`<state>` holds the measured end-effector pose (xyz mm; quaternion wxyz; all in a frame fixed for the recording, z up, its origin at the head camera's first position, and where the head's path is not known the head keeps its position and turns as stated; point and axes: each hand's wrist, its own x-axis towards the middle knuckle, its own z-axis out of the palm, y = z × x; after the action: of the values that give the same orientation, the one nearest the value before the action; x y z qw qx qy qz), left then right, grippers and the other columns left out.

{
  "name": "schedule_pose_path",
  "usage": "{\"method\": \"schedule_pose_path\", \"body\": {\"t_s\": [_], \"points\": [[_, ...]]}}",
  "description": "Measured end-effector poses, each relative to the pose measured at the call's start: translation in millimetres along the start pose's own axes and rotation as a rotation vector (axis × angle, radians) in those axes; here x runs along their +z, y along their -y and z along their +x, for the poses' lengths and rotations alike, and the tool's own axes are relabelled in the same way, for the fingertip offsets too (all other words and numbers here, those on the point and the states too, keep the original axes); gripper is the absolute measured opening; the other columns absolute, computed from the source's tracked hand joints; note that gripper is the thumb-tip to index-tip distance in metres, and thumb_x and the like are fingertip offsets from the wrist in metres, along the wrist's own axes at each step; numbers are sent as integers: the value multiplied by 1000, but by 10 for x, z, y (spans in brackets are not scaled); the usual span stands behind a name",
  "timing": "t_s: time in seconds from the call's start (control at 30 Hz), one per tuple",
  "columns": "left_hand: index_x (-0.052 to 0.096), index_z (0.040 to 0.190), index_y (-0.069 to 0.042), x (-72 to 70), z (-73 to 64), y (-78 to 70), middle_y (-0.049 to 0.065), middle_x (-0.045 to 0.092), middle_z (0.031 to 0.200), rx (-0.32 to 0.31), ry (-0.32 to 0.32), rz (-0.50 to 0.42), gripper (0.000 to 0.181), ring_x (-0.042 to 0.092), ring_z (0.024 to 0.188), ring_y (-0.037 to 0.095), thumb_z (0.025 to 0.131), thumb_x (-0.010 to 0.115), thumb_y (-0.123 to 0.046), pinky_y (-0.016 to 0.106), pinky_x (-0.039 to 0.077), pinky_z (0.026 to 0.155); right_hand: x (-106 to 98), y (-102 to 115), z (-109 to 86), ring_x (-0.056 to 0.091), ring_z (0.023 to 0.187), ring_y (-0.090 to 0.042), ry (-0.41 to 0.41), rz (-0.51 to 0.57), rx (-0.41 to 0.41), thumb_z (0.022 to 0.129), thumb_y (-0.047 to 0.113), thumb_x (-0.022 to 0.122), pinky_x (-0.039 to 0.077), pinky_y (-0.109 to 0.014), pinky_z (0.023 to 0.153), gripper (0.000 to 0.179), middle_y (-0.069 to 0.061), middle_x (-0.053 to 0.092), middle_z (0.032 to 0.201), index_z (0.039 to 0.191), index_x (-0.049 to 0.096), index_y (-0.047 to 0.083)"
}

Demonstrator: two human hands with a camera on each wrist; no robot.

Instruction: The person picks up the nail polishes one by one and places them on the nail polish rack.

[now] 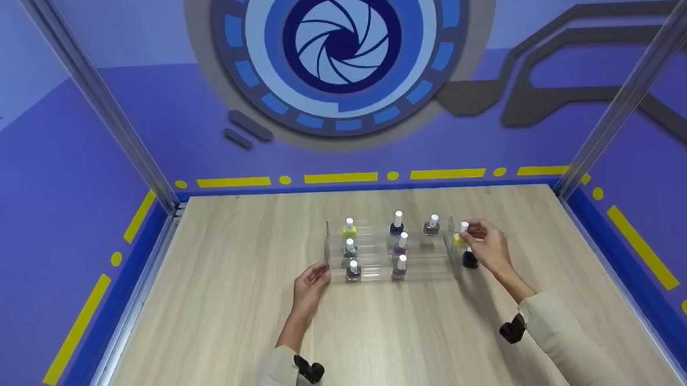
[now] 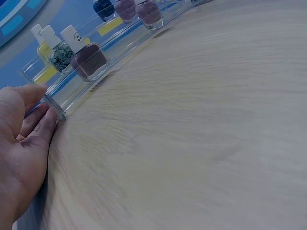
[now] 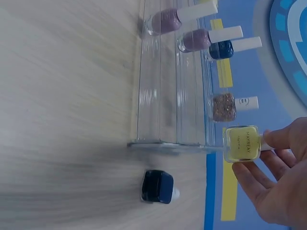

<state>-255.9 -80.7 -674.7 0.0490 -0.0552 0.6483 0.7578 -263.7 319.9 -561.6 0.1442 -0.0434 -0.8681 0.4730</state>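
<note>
A clear tiered acrylic rack (image 1: 428, 266) stands on the table with several white-capped nail polish bottles on its steps. My right hand (image 1: 488, 244) pinches the white cap of a yellow nail polish bottle (image 3: 242, 143), held just beyond the rack's right end. Below that hand, a black nail polish bottle (image 3: 157, 187) stands on the table, outside the rack. My left hand (image 1: 310, 287) touches the rack's left end panel (image 2: 55, 108) with loosely bent fingers.
Left on the rack are a yellow bottle (image 1: 350, 230), a speckled one (image 2: 61, 57) and a dark mauve one (image 2: 90, 62). Mid-rack hold dark blue (image 1: 397, 228) and purple bottles (image 1: 399, 270); a glittery one (image 3: 224, 107) sits back right. Patterned walls surround the wooden table (image 1: 385, 342).
</note>
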Motion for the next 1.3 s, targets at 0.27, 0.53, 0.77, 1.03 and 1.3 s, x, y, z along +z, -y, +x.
{"method": "schedule_pose_path", "body": {"t_s": [0.27, 0.53, 0.77, 1.03, 1.3], "points": [[56, 138, 4, -17, 6, 19, 23, 57, 147, 5, 13, -20, 43, 59, 133, 26, 100, 65, -12, 26, 55, 107, 186, -8, -25, 73, 101, -34, 42, 38, -30, 92, -2, 72, 52, -2, 76, 23, -27, 74, 108, 114, 68, -7], [56, 138, 6, -12, -19, 16, 25, 56, 146, 40, 13, 1, 43, 58, 134, 30, 100, 66, -12, 28, 55, 107, 361, -46, -65, 72, 104, -40, 65, 82, -44, 92, -2, 72, 57, -10, 82, 22, -27, 73, 109, 113, 68, -8], [58, 136, 4, -3, -11, 15, 24, 59, 144, 34, -2, 15, 42, 59, 134, 31, 99, 67, -12, 27, 55, 107, 428, -40, -76, 72, 106, -40, 69, 88, -41, 93, 0, 72, 60, -18, 86, 22, -27, 73, 111, 113, 67, -8], [60, 135, 2, -16, -2, 28, 21, 61, 143, 33, 4, 9, 39, 59, 133, 30, 99, 66, -10, 28, 55, 108, 484, -116, -64, 73, 102, -37, 63, 78, -37, 89, -5, 74, 59, -15, 84, 22, -25, 74, 107, 110, 68, -7], [58, 136, 5, -14, -20, 21, 25, 58, 145, 42, 11, -10, 39, 56, 136, 35, 99, 64, -7, 27, 55, 107, 513, -172, -79, 72, 103, -40, 56, 83, -43, 88, -7, 74, 52, -5, 79, 23, -27, 73, 107, 110, 67, -9]]}}
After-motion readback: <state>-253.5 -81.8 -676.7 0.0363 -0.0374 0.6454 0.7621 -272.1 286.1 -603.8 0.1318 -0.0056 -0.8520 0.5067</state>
